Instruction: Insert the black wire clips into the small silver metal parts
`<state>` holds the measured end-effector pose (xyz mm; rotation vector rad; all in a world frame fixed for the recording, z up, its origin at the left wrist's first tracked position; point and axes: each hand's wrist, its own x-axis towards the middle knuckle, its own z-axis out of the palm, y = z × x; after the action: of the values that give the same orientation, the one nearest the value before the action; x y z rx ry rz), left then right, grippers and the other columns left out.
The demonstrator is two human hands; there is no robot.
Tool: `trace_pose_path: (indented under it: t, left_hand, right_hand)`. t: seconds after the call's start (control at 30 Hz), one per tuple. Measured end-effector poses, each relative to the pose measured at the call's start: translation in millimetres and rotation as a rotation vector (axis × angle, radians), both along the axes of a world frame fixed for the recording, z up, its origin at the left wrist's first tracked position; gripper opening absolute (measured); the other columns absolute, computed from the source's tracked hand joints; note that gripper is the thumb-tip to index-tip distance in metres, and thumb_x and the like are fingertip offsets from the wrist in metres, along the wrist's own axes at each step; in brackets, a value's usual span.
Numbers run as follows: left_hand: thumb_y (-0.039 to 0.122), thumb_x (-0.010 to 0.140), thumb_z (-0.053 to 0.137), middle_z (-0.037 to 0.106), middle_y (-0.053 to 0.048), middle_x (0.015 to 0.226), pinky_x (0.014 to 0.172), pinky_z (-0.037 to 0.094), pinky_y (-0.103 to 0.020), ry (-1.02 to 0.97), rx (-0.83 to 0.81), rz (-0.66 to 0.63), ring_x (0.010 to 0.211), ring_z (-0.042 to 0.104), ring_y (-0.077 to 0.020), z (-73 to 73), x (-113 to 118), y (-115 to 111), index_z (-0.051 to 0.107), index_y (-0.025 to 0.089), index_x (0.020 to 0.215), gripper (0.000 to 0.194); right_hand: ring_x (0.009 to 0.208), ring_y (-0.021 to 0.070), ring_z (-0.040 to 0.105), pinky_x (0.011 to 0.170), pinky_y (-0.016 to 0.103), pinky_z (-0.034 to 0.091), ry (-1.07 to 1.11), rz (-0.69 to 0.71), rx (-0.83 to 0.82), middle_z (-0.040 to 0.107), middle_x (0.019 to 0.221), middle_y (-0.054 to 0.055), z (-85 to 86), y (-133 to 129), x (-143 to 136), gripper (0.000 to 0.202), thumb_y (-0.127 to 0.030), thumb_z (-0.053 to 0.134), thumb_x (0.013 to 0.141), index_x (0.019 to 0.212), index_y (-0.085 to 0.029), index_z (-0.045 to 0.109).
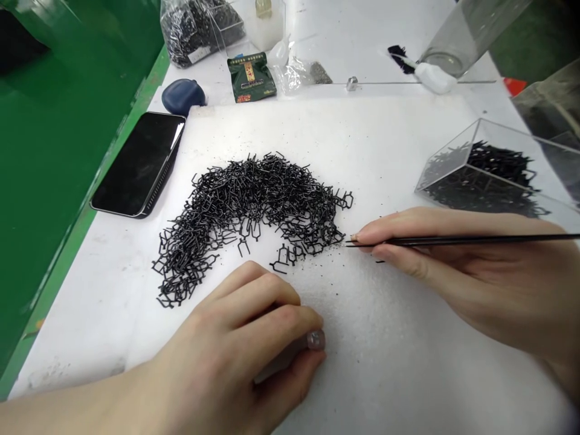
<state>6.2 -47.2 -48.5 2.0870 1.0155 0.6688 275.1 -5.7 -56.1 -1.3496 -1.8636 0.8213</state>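
My right hand (480, 272) grips black tweezers (453, 240) between thumb and fingers. Their tips point left, slightly parted, just beside the right end of the pile, with no piece visible between them. The pile of small black forked pieces (258, 187) lies in an arch on a white board (385, 362). Below the arch, my left hand (244, 344) rests on the board with curled fingers. A small shiny, translucent spot shows at its fingertips near the thumb; whether it is a held thing or a fingernail I cannot make out.
A clear box (480, 157) with more black pieces lies at the right. A phone (138, 163) and a dark blue rounded case (183, 95) sit at the left edge. Behind are a green packet (251, 77), a bag of black pieces (190, 30) and a clear cylinder (466, 36).
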Motion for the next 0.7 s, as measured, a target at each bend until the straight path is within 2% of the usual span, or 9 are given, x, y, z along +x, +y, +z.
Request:
trace_pose_path:
  t: [0.5,0.7]
  left_hand:
    - [0.007,0.095,0.074,0.071,0.0,0.092,0.082,0.055,-0.022,0.052,0.034,0.004,0.089,0.063,-0.0121,6.5,0.1,2.1,0.078,0.019,0.102,0.015]
    - [0.008,0.097,0.072,0.072,0.0,0.094,0.085,0.055,-0.022,0.036,0.024,-0.004,0.092,0.062,-0.0124,2.2,-0.6,0.7,0.077,0.02,0.106,0.016]
  right_hand:
    - [0.102,0.0166,0.084,0.092,0.022,0.069,0.012,0.012,-0.016,0.088,0.11,-0.009,-1.5,4.0,0.6,0.011,-0.031,0.081,0.093,0.102,-0.036,0.086]
    - [0.1,0.0164,0.084,0.092,0.022,0.069,0.012,0.0,-0.002,0.087,0.108,-0.01,-1.4,2.0,2.0,0.012,-0.031,0.082,0.093,0.101,-0.038,0.086]
